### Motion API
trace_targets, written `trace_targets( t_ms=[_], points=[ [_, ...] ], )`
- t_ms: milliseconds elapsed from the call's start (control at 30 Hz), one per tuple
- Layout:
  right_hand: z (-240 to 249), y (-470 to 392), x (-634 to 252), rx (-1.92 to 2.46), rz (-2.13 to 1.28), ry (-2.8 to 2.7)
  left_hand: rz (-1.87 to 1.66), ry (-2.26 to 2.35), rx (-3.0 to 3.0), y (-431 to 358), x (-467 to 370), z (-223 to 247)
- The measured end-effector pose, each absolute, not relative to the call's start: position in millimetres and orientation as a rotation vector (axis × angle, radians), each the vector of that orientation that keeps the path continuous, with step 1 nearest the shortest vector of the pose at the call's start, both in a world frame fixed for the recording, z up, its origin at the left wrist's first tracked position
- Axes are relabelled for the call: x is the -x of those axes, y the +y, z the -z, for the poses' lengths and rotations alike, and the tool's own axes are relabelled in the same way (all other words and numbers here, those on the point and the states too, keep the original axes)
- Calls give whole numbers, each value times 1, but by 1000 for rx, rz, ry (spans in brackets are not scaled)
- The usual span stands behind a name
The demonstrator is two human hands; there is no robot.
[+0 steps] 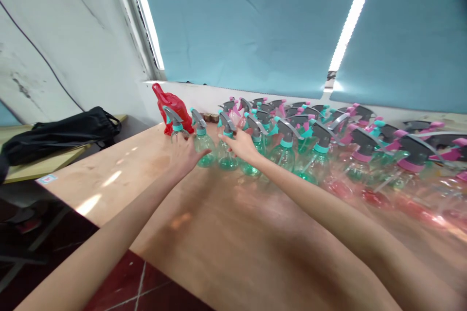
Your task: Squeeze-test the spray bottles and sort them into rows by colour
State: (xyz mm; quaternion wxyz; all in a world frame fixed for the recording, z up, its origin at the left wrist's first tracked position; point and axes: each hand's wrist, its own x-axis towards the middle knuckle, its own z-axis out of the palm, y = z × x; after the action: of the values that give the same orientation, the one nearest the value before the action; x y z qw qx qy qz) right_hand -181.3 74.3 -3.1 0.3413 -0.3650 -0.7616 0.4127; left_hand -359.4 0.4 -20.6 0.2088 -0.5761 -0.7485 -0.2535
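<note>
At the far left of a row of clear spray bottles, my left hand (pixel 181 154) is against the leftmost spray bottle (pixel 177 127), which has a grey trigger head and teal collar. Its thumb is spread away to the right, and the hand hides most of that bottle's body. Just right of it stands another green-tinted spray bottle (pixel 204 146). My right hand (pixel 241 146) has its fingers closed around the neck of a third spray bottle (pixel 227 159), just under the teal collar. That bottle is upright on the wooden table (pixel 219 233).
Many more spray bottles (pixel 286 155) with teal or pink collars stand packed to the right. A red plastic bag (pixel 173 107) sits behind the leftmost bottle. A black bag (pixel 62 133) lies on another surface at left. Blue sheeting (pixel 255 29) covers the window.
</note>
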Motion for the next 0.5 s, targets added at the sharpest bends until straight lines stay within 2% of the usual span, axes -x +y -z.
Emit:
trace_targets(
  t_ms=[233, 500],
  points=[
    [6, 75, 183, 952, -1066, -2020, 814, -2080, 1619, -14, 352, 20],
    [0, 43, 161, 821, -867, -2133, 1004, -2088, 1840, -68, 315, 32]
  ],
)
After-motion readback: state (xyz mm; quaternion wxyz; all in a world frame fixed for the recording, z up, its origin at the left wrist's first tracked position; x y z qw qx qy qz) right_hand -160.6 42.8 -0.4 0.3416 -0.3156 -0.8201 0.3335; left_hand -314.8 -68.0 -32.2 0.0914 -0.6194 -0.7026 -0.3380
